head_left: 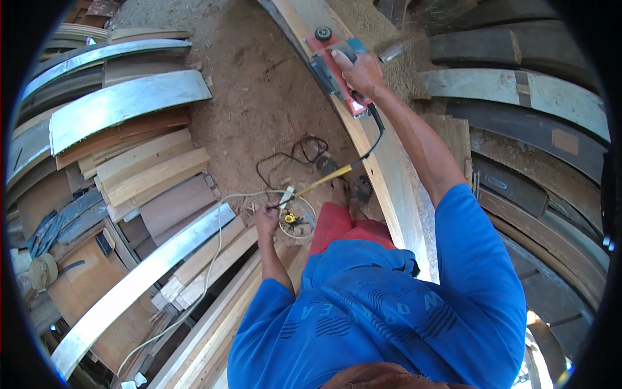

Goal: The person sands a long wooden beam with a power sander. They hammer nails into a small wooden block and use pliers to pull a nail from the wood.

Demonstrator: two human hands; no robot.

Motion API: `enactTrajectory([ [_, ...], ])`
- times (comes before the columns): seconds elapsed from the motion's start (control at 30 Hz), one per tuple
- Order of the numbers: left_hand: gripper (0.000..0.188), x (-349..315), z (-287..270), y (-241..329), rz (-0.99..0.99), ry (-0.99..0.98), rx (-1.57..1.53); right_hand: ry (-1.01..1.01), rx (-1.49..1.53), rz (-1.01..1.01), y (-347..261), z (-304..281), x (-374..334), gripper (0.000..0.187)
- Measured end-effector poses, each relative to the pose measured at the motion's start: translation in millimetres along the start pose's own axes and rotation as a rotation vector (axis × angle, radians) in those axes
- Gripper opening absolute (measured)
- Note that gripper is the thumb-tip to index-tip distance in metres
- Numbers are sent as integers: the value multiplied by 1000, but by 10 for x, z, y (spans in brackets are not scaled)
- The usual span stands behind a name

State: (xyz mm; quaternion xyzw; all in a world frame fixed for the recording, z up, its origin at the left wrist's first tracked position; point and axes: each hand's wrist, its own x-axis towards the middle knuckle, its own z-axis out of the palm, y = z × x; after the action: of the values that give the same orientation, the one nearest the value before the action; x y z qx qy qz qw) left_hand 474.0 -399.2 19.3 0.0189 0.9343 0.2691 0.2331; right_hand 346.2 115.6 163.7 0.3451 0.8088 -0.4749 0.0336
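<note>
Planer (332, 76), just 1, fills the right grip (363, 70) atop 1 board (391, 181); left grip (265, 222) holds 1 part-yellow cord (322, 183).

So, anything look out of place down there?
Yes: a dark cord lies in a loose tangle on the dirt floor near the feet, a possible snag. A yellow tape measure also looks stray, lying by the pale cable. The planer itself seems to sit normally on the board.

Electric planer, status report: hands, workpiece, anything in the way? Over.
Right hand gripping electric planer. Left hand holding power cord. Planer over wooden plank. Cord slants across plank.
</note>
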Motion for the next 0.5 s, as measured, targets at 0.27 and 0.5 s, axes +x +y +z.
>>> enactTrajectory([
  [0.27,25,444,435,-278,-208,-272,-120,90,-1,-127,-137,23,278,80],
  [0.5,15,826,368,-350,-215,-366,-459,57,63,-80,-276,145,719,79],
])
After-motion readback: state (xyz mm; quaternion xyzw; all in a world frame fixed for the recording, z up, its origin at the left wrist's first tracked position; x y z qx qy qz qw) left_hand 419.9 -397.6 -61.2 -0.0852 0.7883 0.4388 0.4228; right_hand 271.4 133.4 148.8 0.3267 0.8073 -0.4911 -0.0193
